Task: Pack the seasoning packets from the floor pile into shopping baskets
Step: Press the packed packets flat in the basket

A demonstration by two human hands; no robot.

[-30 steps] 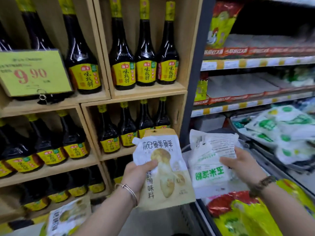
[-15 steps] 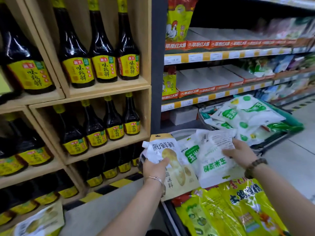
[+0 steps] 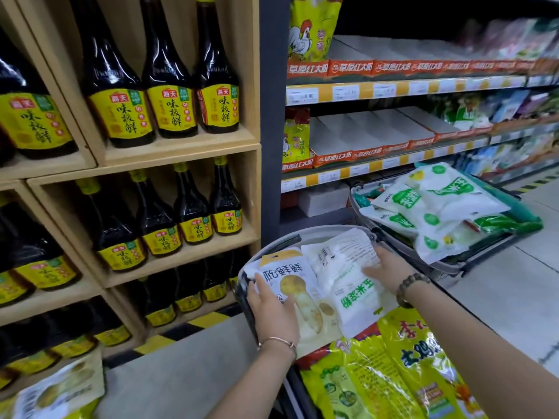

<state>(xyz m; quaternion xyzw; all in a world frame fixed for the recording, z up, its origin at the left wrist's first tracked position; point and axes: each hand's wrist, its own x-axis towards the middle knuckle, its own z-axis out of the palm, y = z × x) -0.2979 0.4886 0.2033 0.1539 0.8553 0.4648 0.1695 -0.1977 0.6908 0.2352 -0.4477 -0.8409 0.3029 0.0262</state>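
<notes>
We stand in a shop aisle with a grey tiled floor (image 3: 499,300). On our left, wooden shelves (image 3: 181,146) carry dark bottles (image 3: 169,86) with yellow labels. Ahead, metal racks (image 3: 378,89) hold orange trays and a few yellow bags printed with a chicken. Below us sits the near basket (image 3: 273,241), its grey handle arched over the load, and both our hands are inside that arch. Our left hand (image 3: 272,303) grips the mushroom packet (image 3: 290,285) by its left edge, fingers curled over the front. A thin bangle (image 3: 279,341) circles that wrist. Our right hand (image 3: 384,267) clasps the white packet (image 3: 344,276), which has green lettering, with the thumb on its face and the fingers wrapped round its upper right edge. That wrist wears a bead bracelet (image 3: 408,287). The two packets lie side by side and overlap slightly. They rest low in the near basket, on top of the yellow packets (image 3: 393,373) that fill its near end. Just beyond stands the far basket (image 3: 524,217), green-walled and heaped with white-and-green bags (image 3: 438,204). Another mushroom packet, the floor packet (image 3: 60,388), lies at the lower left by the bottom shelf.
</notes>
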